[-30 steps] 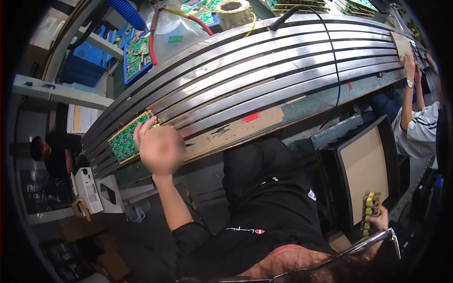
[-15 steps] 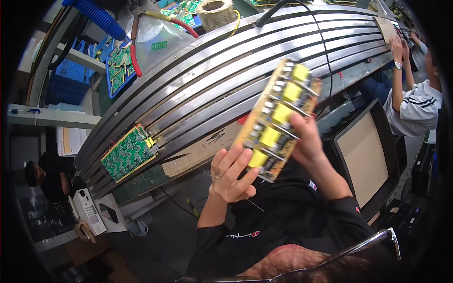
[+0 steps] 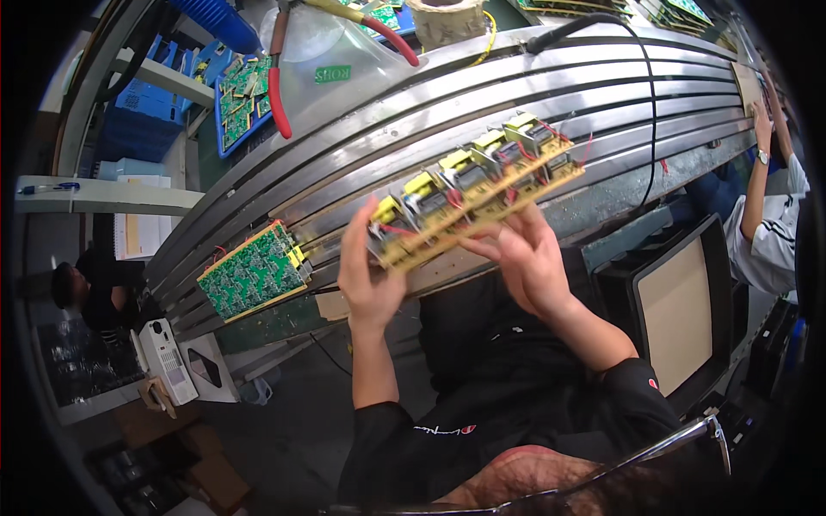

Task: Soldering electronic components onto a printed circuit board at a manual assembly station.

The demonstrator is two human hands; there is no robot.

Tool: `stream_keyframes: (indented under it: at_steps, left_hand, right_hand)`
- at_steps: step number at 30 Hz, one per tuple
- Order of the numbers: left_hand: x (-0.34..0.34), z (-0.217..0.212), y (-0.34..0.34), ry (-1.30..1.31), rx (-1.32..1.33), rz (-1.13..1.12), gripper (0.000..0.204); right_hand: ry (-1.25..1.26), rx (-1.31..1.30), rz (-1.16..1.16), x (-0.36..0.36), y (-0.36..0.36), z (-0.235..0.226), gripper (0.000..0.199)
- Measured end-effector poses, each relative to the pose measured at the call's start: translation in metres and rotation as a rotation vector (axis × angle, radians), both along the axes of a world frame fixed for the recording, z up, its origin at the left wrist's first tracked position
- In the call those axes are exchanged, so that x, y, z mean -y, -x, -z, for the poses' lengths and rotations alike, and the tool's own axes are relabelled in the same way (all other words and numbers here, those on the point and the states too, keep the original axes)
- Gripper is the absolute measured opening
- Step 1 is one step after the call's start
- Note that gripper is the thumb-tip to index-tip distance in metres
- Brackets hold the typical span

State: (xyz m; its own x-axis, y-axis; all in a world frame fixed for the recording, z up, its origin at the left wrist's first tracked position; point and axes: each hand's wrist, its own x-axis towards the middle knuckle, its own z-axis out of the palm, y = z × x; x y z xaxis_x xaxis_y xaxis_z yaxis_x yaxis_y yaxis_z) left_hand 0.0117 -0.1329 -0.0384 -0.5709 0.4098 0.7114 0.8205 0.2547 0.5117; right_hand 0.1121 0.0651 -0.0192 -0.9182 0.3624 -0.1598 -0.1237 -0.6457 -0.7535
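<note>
A long circuit board panel [image 3: 465,206] with yellow transformers, metal parts and red wires is tilted in the air above the metal rails, slightly blurred. My left hand [image 3: 368,275] grips its left end, with the thumb and fingers on either side. Beneath the panel's right half, my right hand [image 3: 527,258] is closed at its lower edge; part of those fingers is hidden. To the left, a second circuit board panel [image 3: 254,273] lies on the rails with its green soldered side up.
Slotted metal rails [image 3: 482,95] run across the bench. Red-handled pliers [image 3: 280,95] hang at upper left, near a blue tray [image 3: 225,142] of small boards. A black cable [image 3: 651,112] crosses the rails. At right stand a black-framed box [image 3: 675,301] and a co-worker [image 3: 761,228].
The held circuit board panel has turned from steep to nearly level, now showing its edge. My left hand has moved left and up to its end; my right hand has dropped below it.
</note>
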Motion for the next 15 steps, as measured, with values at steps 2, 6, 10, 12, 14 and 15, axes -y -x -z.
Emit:
stream_keyframes:
  at_steps: [2,6,10,12,14,15]
  left_hand:
    - [0.0,-0.001,0.01,-0.158,0.326,-0.002,0.09]
    - [0.002,-0.003,0.02,-0.226,0.458,0.022,0.089]
    - [0.004,-0.004,0.016,-0.153,0.396,0.036,0.084]
    - [0.006,-0.005,0.012,-0.036,0.294,0.0,0.081]
    - [0.006,-0.004,0.01,0.025,0.244,-0.012,0.08]
    - [0.004,-0.003,0.009,-0.023,0.257,-0.043,0.074]
  right_hand:
    - [-0.439,-0.107,-0.039,-0.02,0.005,0.004,0.05]
    - [-1.214,-0.148,0.156,-0.081,0.014,0.008,0.077]
    - [-1.432,-0.12,0.205,-0.114,0.026,0.012,0.083]
    - [-1.353,-0.209,0.082,-0.119,0.034,0.014,0.084]
    - [-1.31,-0.247,0.026,-0.119,0.041,0.014,0.084]
    - [-1.317,-0.282,0.071,-0.117,0.044,0.014,0.081]
